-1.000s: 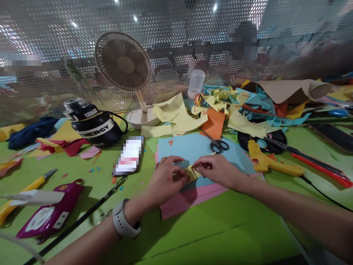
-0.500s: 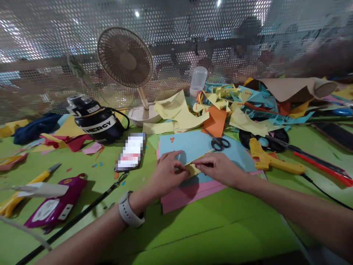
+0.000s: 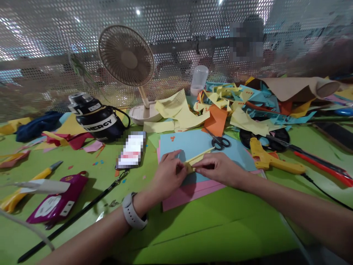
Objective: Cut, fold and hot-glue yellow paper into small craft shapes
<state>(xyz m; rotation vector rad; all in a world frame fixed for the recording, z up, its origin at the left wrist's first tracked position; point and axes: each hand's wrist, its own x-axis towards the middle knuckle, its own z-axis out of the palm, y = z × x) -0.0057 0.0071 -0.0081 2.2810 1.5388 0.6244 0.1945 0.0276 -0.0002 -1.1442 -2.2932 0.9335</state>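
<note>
Between my two hands is a narrow piece of yellow paper (image 3: 199, 156), lying at a slant over a light blue sheet (image 3: 187, 141). My left hand (image 3: 170, 175), with a pale watch band at the wrist, pinches its lower left end. Thumb and fingers of my right hand (image 3: 217, 168) are closed on the same piece, close to the left fingertips. Pink sheets (image 3: 179, 198) stick out below the blue one. Black-handled scissors (image 3: 220, 142) rest on the blue sheet just beyond my right hand.
A phone (image 3: 131, 150), a black bottle (image 3: 99, 121) and a fan (image 3: 128, 59) stand or lie to the left. Paper scraps (image 3: 184, 112) are heaped behind. At right are a yellow glue gun (image 3: 278, 162) and a red cutter (image 3: 322, 165). A purple packet (image 3: 59, 200) lies at left.
The yellow paper has tilted between my fingers and shows more of its length above them. My left fingers have curled in slightly; both hands remain at nearly the same place.
</note>
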